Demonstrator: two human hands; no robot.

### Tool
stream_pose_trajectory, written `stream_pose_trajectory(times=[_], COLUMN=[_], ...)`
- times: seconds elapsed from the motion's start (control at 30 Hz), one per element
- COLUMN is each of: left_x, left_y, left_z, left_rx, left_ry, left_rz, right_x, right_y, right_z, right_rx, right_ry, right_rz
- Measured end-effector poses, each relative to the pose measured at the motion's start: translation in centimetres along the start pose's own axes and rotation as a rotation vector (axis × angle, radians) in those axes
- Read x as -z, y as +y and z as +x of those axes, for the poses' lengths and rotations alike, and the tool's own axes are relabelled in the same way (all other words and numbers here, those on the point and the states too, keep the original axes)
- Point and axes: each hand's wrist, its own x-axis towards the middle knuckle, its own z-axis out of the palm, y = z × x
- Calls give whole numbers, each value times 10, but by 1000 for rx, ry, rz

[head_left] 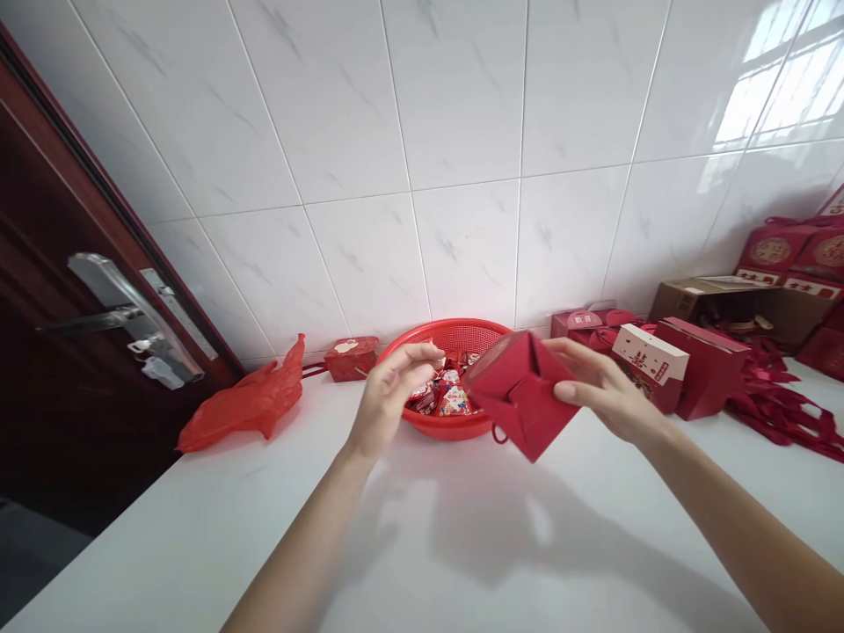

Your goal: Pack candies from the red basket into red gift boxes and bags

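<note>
My right hand (600,382) grips a red gift box (527,400) by its right side, thumb on the near face. The box is tilted in the air, its folded, interlocking flaps facing me, and a thin red cord loop hangs below it. My left hand (390,387) is raised at the basket's left side, fingers curved and thumb apart, with no clear object in it. Behind both hands sits a red plastic basket (454,429), partly hidden by the box. Inside it lie several wrapped candies (452,397) in red and white packaging.
A red plastic bag (247,409) and a small red box (352,360) lie left on the white table (264,536). Right are a white-and-red box (650,356), an upright red box (702,365), ribbons (784,409), a cardboard carton (679,299) and stacked gift boxes (774,246). A door (59,352) borders the left.
</note>
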Motion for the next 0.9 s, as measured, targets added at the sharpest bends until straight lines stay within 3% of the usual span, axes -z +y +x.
stream_pose_trajectory(times=[0.07,0.17,0.33,0.43,0.6,0.9], left_x=[-7,-11,-9,-9,-13,-26], left_y=[-1,-3,-6,-9,-14,-15], left_z=[-7,-14,-17,-19,-18,-22], left_rx=[55,117,103,89,-28,-7], left_ry=[-208,-445,-573,-593,-507,-377], left_rz=[84,181,310,360,439,447], right_x=[-8,-14,-12,-16,-31,-48], right_y=[3,6,1,-1,7,15], right_z=[0,0,-2,-2,-3,-6], right_rx=[-27,-46,-67,-76,-63,-107], right_ry=[-86,-111,-211,-262,-40,48], right_rz=[-11,-15,-24,-39,-68,-4])
